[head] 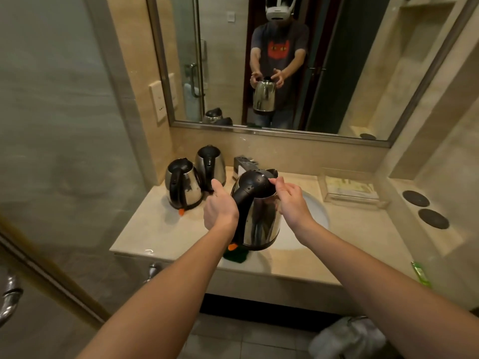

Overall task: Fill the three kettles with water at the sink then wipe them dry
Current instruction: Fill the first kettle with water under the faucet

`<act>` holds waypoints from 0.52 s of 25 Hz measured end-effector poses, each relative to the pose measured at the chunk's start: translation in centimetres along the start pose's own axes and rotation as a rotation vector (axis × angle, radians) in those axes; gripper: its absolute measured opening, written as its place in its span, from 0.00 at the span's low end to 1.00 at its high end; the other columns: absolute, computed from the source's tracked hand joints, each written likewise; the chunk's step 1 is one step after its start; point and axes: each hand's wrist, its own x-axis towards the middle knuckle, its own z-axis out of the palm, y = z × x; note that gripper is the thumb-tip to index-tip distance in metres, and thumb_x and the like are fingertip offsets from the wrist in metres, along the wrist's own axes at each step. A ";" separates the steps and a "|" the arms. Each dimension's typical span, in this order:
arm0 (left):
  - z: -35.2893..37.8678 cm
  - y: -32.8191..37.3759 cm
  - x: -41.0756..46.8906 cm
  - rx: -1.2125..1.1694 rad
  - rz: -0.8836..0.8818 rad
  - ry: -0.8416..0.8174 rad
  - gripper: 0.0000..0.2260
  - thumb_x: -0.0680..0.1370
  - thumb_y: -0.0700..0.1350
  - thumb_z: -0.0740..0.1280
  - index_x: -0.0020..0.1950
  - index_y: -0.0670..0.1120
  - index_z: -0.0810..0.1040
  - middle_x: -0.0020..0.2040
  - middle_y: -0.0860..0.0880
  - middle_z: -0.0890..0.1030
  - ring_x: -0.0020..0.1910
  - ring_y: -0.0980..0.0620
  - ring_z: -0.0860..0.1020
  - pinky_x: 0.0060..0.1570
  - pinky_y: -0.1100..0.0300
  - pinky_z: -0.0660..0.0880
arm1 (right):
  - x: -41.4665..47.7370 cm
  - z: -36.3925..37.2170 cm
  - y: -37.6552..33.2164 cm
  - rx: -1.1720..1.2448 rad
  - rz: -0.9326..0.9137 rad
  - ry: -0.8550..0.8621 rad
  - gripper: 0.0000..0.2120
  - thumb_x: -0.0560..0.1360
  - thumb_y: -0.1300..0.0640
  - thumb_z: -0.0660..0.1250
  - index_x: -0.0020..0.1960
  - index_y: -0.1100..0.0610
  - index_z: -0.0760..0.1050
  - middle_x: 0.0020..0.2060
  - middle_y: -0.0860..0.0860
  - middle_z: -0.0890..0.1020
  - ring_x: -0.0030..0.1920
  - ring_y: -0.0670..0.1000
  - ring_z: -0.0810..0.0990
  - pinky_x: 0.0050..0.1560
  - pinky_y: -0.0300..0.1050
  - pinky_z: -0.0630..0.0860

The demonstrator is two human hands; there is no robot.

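Observation:
A steel kettle [261, 218] with a black lid and handle hangs in the air above the counter's front edge, left of the white sink [317, 213]. My left hand [219, 207] grips its black handle. My right hand [290, 198] touches the lid's right rim near the spout with its fingertips, fingers relaxed. Drops sit on the lid. Two more steel kettles stand at the counter's back left: one [184, 187] nearer, one [210, 164] behind it. A green cloth [237, 256] lies on the counter under the held kettle.
The beige counter [145, 229] meets a glass shower wall on the left. A clear tray [348, 190] stands at the back right, two dark round coasters [425, 208] on the right ledge, a green packet [421, 274] at the front right. A mirror hangs behind.

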 end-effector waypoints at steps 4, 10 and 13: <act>3.0 1.1 -0.1 0.060 0.032 0.008 0.35 0.82 0.63 0.41 0.64 0.41 0.77 0.60 0.42 0.80 0.60 0.42 0.76 0.64 0.45 0.71 | 1.8 -2.3 0.8 0.053 -0.005 0.015 0.23 0.79 0.34 0.50 0.61 0.43 0.77 0.65 0.50 0.65 0.69 0.54 0.66 0.72 0.59 0.63; 7.5 1.9 0.0 0.014 -0.036 -0.007 0.39 0.77 0.68 0.38 0.59 0.44 0.79 0.55 0.42 0.82 0.53 0.42 0.80 0.59 0.44 0.76 | 4.2 -4.7 0.4 -0.029 -0.127 0.003 0.25 0.76 0.33 0.48 0.63 0.41 0.73 0.66 0.49 0.62 0.70 0.54 0.60 0.74 0.55 0.58; 9.0 2.2 0.0 -0.016 -0.080 -0.012 0.35 0.78 0.68 0.40 0.56 0.45 0.77 0.54 0.43 0.82 0.51 0.43 0.80 0.56 0.45 0.79 | 4.9 -6.3 0.5 -0.159 -0.214 -0.024 0.28 0.73 0.33 0.48 0.65 0.42 0.74 0.71 0.51 0.61 0.71 0.54 0.57 0.68 0.45 0.55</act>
